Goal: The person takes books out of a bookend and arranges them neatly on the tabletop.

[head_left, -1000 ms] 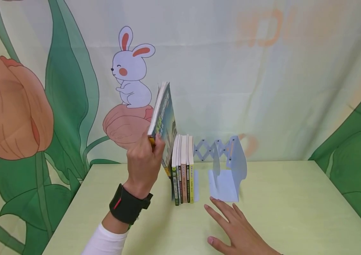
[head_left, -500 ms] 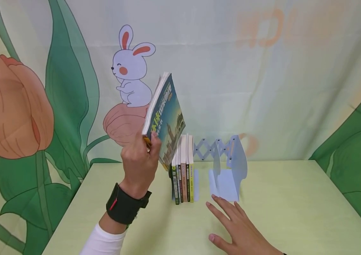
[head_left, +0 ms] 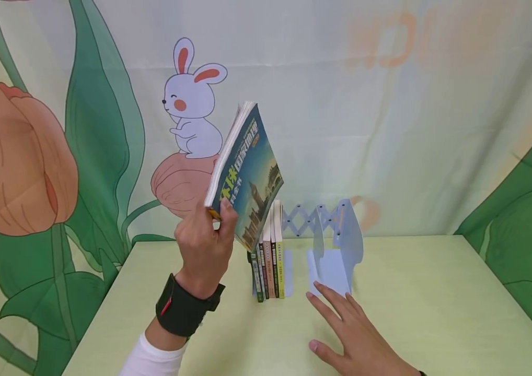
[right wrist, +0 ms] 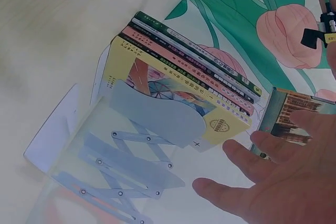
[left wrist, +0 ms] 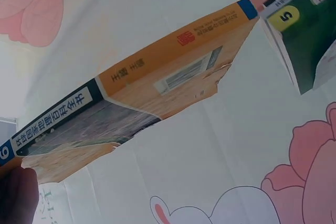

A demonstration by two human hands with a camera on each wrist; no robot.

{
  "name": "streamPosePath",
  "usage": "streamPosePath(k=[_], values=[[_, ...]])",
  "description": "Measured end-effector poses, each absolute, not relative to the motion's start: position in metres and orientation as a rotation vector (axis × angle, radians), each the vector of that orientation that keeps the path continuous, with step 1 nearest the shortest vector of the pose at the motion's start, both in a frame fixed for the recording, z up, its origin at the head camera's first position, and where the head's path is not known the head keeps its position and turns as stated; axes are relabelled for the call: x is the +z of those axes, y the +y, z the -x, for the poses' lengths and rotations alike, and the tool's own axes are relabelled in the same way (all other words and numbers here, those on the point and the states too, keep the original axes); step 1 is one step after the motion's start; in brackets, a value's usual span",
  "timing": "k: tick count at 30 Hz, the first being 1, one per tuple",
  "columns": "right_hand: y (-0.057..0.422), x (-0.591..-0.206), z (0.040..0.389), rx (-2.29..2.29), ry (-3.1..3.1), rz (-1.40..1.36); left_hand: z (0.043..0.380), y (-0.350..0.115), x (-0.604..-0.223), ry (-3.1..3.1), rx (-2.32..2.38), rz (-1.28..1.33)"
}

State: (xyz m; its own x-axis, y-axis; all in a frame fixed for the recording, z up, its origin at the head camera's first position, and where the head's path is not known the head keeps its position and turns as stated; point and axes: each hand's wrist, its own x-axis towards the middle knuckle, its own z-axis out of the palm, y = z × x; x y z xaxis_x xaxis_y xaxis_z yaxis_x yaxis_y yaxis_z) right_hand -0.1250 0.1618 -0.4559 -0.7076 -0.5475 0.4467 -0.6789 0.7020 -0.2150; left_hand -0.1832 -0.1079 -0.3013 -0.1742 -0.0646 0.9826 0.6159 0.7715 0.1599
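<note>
Now the geography encyclopedia (head_left: 252, 183) is higher than a second ago: its lower corner, then down by the left end of the row of slim books (head_left: 268, 271), has come up, and the cover has swung round so its title and clock-tower picture face the camera more. Left hand (head_left: 205, 240) does it alone, fingers and thumb gripping the near corner, thumb on the front cover. Book hangs tilted in the air above the counter (head_left: 416, 303), partly hiding the row's left end; from this angle, can't tell if it brushes those books. Row itself hasn't visibly shifted, upright at the left end of the light-blue expandable book rack (head_left: 354, 235), yellow-spined book (head_left: 281, 271) outermost on the right, then a gap before the divider plate (head_left: 319, 235). Right hand (head_left: 355, 331) barely moves: fingers straight and spread, holding nothing, tips close to the rack's base, contact unclear. Meaning for the work: the encyclopedia looks to be mid-carry, seated neither in the row nor in the rack's right section, and fully dependent on the one-corner grip, so slipping or twisting seems the main risk.
</note>
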Motion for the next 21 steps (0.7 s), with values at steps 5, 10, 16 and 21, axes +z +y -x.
streamPosePath(k=[5,10,16,21], values=[[0.163,-0.450,0.126,0.569,-2.469,-0.938,0.177,-0.106,-0.303,-1.624,-0.635,0.445],[0.163,-0.439,0.125,0.636,-2.394,-0.920,0.171,-0.104,-0.306,-1.616,-0.638,0.451],[0.164,-0.428,0.126,0.699,-2.398,-0.878,0.165,-0.099,-0.310,-1.595,-0.646,0.467],[0.166,-0.425,0.129,0.736,-2.380,-0.862,0.159,-0.095,-0.312,-1.570,-0.666,0.497]])
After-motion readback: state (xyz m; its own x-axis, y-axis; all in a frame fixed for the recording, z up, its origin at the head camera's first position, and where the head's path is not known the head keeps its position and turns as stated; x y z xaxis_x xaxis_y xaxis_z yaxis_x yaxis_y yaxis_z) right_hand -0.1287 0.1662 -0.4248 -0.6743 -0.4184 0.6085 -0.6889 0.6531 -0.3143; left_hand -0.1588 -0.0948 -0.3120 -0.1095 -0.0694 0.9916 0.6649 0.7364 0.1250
